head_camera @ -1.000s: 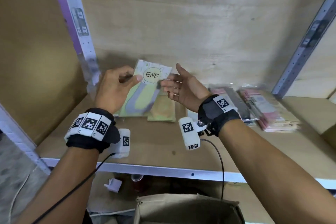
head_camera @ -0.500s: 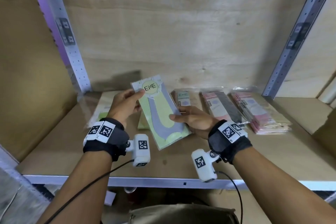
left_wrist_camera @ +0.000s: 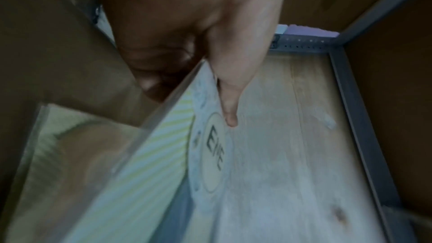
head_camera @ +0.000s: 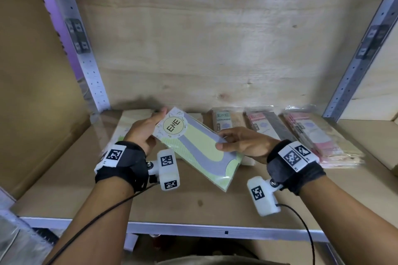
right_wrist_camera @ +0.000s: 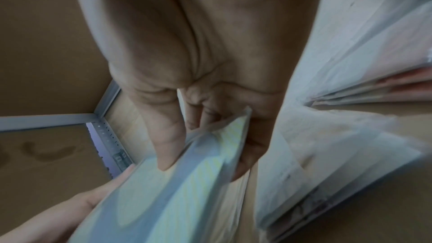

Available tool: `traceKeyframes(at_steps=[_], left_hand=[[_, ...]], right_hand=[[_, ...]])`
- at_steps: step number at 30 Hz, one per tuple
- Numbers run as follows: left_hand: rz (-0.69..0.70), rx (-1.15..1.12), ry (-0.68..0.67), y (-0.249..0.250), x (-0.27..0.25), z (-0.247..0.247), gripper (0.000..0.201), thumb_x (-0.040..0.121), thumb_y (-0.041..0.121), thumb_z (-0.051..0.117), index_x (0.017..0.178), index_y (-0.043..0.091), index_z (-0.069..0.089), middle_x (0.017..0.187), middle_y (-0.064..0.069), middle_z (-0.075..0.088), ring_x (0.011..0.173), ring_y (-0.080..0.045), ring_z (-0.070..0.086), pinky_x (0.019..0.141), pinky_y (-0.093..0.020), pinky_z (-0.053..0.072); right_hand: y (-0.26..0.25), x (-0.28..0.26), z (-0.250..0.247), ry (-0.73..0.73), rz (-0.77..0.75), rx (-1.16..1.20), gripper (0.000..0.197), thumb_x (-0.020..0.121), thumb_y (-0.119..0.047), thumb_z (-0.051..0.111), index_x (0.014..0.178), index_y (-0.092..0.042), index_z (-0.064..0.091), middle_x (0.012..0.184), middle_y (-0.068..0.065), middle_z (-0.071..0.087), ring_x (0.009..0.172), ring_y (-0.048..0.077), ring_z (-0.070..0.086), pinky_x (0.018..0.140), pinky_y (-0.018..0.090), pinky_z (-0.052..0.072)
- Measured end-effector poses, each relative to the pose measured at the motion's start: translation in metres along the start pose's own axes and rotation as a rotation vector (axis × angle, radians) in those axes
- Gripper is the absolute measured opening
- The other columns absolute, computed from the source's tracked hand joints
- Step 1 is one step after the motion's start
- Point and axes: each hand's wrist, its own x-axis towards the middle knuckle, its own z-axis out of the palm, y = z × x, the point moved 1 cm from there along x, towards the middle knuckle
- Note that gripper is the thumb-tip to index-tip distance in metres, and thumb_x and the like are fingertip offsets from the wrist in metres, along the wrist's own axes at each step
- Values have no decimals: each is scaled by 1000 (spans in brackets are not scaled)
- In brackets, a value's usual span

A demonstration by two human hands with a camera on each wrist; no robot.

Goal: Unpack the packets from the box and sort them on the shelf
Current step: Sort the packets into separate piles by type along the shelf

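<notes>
Both hands hold a yellow-green packet point(head_camera: 199, 149) with a grey curved band and a round "ENE" label, tilted above the wooden shelf point(head_camera: 215, 206). My left hand point(head_camera: 146, 131) pinches its top left corner, thumb on the label side point(left_wrist_camera: 230, 117). My right hand point(head_camera: 241, 144) grips its right edge, thumb on top and fingers beneath point(right_wrist_camera: 168, 154). The packet point(right_wrist_camera: 177, 189) fills the lower part of both wrist views. A cardboard box point(head_camera: 204, 261) shows only as a sliver at the bottom edge of the head view.
At the back of the shelf lie a beige ENE packet point(head_camera: 224, 119), a pink and grey packet point(head_camera: 267, 125) and a stack of pink packets point(head_camera: 316, 137). More yellow-green packets point(head_camera: 117, 135) lie behind my left hand. Metal uprights point(head_camera: 86, 56) frame the bay.
The packet came down from upright to a tilted, flatter hold. My right hand, open beside it a second ago, now grips its right edge. Both hands moved lower and nearer.
</notes>
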Motion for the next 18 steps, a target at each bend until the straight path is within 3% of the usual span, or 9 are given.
traceKeyframes(at_steps=[1,3,4,5,7,11,14,16,18], left_hand=[[2,2,15,1,2,-1,45,88,42,69,113,4,69,110,-10,72,98,-26,66,92,-35,52],[-22,-35,4,3,5,-4,43,88,54,65,102,14,69,91,-1,73,71,-14,62,69,-23,52],[-37,-38,-21,4,7,-7,46,86,58,63,102,15,70,87,2,75,67,-7,64,61,-19,52],[-46,-9,-52,3,8,-9,52,84,62,62,105,15,71,90,2,77,74,-6,68,60,-19,55],[-60,112,-120,-2,9,-10,61,77,63,69,112,13,70,101,-4,77,94,-15,73,71,-24,59],[-111,385,-222,-14,4,-5,55,75,40,82,118,9,65,108,-12,75,94,-24,75,80,-31,61],[-103,474,-190,-22,6,-2,46,76,22,84,116,9,65,107,-13,73,89,-21,72,77,-31,62],[-78,497,-148,-25,11,-2,41,79,9,81,115,8,63,97,-11,70,78,-21,69,70,-29,61],[-39,527,-76,-26,17,-4,35,77,-1,80,108,6,65,90,-11,67,73,-24,68,70,-33,61]], right_hand=[[-1,2,-1,-8,-1,4,49,97,-10,58,142,3,45,141,18,54,130,31,53,115,45,36],[-1,7,-1,-10,-25,78,38,98,0,52,134,11,50,135,26,56,121,35,57,111,44,41],[-1,9,0,7,-35,145,34,98,3,50,130,14,51,132,29,57,117,36,59,107,44,44],[-1,13,1,41,-38,215,32,97,5,50,127,15,53,131,30,58,112,36,60,104,43,46],[1,21,2,129,-37,332,28,96,5,52,123,12,58,126,28,62,104,33,62,95,39,49],[-3,44,14,250,2,438,23,92,7,59,114,5,63,112,20,71,91,28,71,73,30,59],[-5,60,24,324,67,406,12,88,9,63,97,2,66,105,21,71,83,26,71,63,29,59],[-5,72,28,370,115,258,11,87,4,67,97,7,66,102,24,70,84,29,70,71,37,61],[-6,83,30,404,178,4,28,84,-9,74,105,9,67,99,24,70,91,32,68,86,47,57]])
